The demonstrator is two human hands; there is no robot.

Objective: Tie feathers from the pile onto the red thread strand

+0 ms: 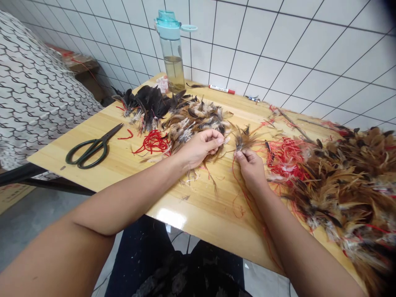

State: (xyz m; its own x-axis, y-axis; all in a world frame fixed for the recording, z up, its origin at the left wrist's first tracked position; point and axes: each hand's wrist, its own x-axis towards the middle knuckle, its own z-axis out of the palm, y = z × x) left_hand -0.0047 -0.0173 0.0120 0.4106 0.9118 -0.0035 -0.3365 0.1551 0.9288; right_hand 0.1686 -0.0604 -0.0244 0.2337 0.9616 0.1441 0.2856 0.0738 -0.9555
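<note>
**Feathers sorted on a wooden table**

We see a white tiled wall behind a pale wooden table. At its middle our right hand pinches a small tuft of brown feathers by the quills, while our left hand is closed on feathers at the edge of the mixed feather pile. Just beside lies a tangle of red thread. Farther left rest the black scissors (blades shut). A large brown feather heap fills the right side, and a water bottle stands by the wall.
</note>
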